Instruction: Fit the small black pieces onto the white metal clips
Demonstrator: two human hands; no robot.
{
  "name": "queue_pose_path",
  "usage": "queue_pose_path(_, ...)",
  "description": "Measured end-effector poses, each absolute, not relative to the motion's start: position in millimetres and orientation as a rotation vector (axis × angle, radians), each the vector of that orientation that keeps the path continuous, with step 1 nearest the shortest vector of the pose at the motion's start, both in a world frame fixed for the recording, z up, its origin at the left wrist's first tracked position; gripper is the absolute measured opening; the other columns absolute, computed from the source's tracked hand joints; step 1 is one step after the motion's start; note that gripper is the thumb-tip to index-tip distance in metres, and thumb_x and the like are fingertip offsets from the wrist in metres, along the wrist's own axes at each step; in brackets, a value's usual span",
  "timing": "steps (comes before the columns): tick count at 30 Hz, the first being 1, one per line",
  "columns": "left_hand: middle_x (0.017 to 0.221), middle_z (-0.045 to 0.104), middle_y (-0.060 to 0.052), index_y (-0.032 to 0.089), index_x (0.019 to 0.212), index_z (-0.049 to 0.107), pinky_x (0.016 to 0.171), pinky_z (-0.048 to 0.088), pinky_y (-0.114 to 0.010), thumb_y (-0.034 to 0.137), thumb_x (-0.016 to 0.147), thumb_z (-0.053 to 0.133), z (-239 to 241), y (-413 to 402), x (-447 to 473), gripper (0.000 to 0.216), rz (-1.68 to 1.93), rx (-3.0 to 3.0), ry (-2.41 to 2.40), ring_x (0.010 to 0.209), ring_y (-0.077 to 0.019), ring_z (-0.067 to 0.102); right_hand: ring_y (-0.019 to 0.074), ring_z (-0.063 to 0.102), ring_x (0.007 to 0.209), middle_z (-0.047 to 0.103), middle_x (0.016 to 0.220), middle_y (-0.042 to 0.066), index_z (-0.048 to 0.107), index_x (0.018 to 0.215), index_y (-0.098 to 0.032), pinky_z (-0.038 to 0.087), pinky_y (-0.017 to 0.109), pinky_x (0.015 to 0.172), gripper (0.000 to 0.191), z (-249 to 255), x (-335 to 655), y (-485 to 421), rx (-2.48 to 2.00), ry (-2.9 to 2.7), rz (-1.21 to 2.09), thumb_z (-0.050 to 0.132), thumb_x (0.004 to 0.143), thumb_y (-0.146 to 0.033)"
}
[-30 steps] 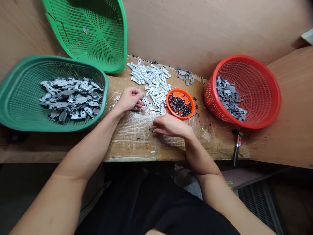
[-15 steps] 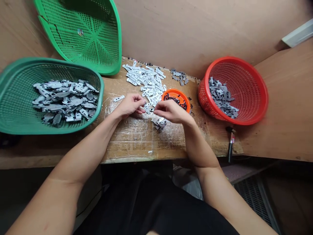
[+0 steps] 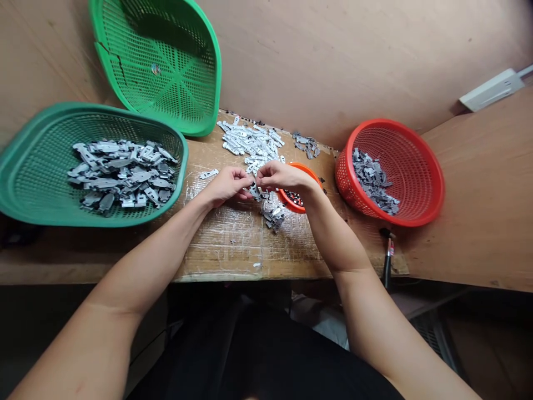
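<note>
**Small grey part pinched at the fingertips, both hands**

Held a small grey part [image 3: 254, 191] just above the wooden bench [image 3: 216, 233], near its middle, with the fingertips of the left hand [image 3: 227, 184] and the right hand [image 3: 281, 176] closed together on it. Worked just behind a little pile of grey pieces [image 3: 272, 216] on the bench. Covered part of an orange bowl [image 3: 311, 170] with the right wrist. Had white strips [image 3: 252, 144] heaped just beyond, a green basket [image 3: 37, 161] of grey parts well to the left, a second green basket [image 3: 166, 61] propped upright behind it, and a red basket [image 3: 416, 166] to the right.
</note>
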State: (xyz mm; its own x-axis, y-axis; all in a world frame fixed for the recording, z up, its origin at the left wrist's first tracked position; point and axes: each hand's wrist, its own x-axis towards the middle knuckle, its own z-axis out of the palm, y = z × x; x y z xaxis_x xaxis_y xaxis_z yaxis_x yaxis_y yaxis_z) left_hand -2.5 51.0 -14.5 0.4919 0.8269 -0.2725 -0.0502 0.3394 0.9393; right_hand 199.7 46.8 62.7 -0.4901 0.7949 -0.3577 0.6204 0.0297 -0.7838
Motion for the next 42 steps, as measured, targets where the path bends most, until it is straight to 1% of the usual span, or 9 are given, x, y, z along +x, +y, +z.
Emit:
queue_pose_path(6,0.068,0.070,-0.002,0.016,0.079,0.065,0.057,0.056,-0.023,0.008,0.100,0.075,-11.9,50.7,-2.9,0.024,0.703,1.055,0.901,0.062,-0.0145,0.077,0.0153,0.056,0.073,0.063,0.074,0.001,0.066,0.080,-0.019,0.045,0.030,0.066,0.011,68.4,197.9,33.0,-1.590,-1.976,1.206,0.070,0.088,-0.013)
queue_pose_path(9,0.069,0.072,-0.003,0.016,0.080,0.065,0.058,0.057,-0.023,0.010,0.101,0.074,-13.2,51.2,-2.2,0.023,0.711,1.026,0.928,0.062,-0.0146,0.077,0.0151,0.055,0.071,0.063,0.071,0.000,0.066,0.078,-0.020,0.045,0.031,0.065,0.010,65.0,197.9,35.9,-1.533,-2.040,1.245,0.070,0.085,-0.013)
queue_pose_path(13,0.074,0.075,-0.005,0.016,0.082,0.066,0.060,0.058,-0.023,0.012,0.101,0.074,-17.2,52.4,-1.5,0.021,0.715,1.016,0.927,0.065,-0.0146,0.078,0.0130,0.049,0.062,0.060,0.064,-0.002,0.066,0.073,-0.019,0.039,0.031,0.059,0.011,53.8,196.4,48.7,-1.519,-2.128,1.316,0.066,0.079,-0.010)
queue_pose_path(19,0.071,0.074,-0.004,0.016,0.081,0.066,0.063,0.059,-0.023,0.014,0.102,0.074,-21.0,54.7,-3.5,0.022,0.716,1.020,0.877,0.068,-0.0150,0.079,0.0111,0.048,0.058,0.060,0.061,-0.003,0.069,0.074,-0.018,0.036,0.028,0.055,0.007,39.7,197.8,61.1,-1.508,-2.114,1.370,0.065,0.078,-0.014)
queue_pose_path(24,0.073,0.074,-0.004,0.016,0.080,0.068,0.063,0.059,-0.022,0.015,0.099,0.078,-20.5,54.9,-4.3,0.022,0.717,1.017,0.859,0.069,-0.0151,0.079,0.0116,0.051,0.057,0.062,0.061,-0.002,0.070,0.075,-0.018,0.040,0.028,0.054,0.005,34.8,199.3,64.7,-1.501,-2.092,1.394,0.067,0.080,-0.016)
queue_pose_path(29,0.071,0.072,-0.004,0.016,0.077,0.068,0.064,0.059,-0.023,0.010,0.097,0.076,-18.2,54.0,-5.2,0.023,0.714,1.012,0.867,0.067,-0.0138,0.078,0.0113,0.050,0.057,0.062,0.062,-0.001,0.069,0.075,-0.018,0.038,0.028,0.054,0.007,30.6,199.6,62.1,-1.484,-2.039,1.371,0.070,0.083,-0.018)
queue_pose_path(32,0.071,0.073,-0.004,0.015,0.076,0.069,0.066,0.060,-0.024,0.007,0.093,0.079,-17.1,53.7,-5.6,0.021,0.711,1.014,0.854,0.068,-0.0136,0.077,0.0100,0.046,0.057,0.059,0.061,-0.002,0.068,0.074,-0.017,0.034,0.028,0.054,0.009,28.4,199.0,58.3,-1.483,-2.014,1.369,0.069,0.083,-0.018)
queue_pose_path(37,0.070,0.073,-0.004,0.014,0.072,0.071,0.068,0.058,-0.024,0.001,0.088,0.078,-15.0,52.6,-4.6,0.022,0.722,1.041,0.863,0.066,-0.0123,0.074,0.0084,0.040,0.056,0.054,0.059,-0.004,0.065,0.071,-0.017,0.027,0.027,0.053,0.007,23.1,193.6,50.6,-1.480,-1.959,1.295,0.066,0.078,-0.017)
queue_pose_path(42,0.062,0.069,-0.003,0.013,0.066,0.070,0.064,0.056,-0.025,-0.003,0.085,0.076,-13.4,52.3,-2.9,0.026,0.715,1.074,0.882,0.059,-0.0117,0.069,0.0087,0.038,0.056,0.052,0.058,-0.005,0.062,0.067,-0.018,0.027,0.027,0.053,0.007,15.8,192.9,43.7,-1.481,-1.877,1.293,0.064,0.074,-0.018)
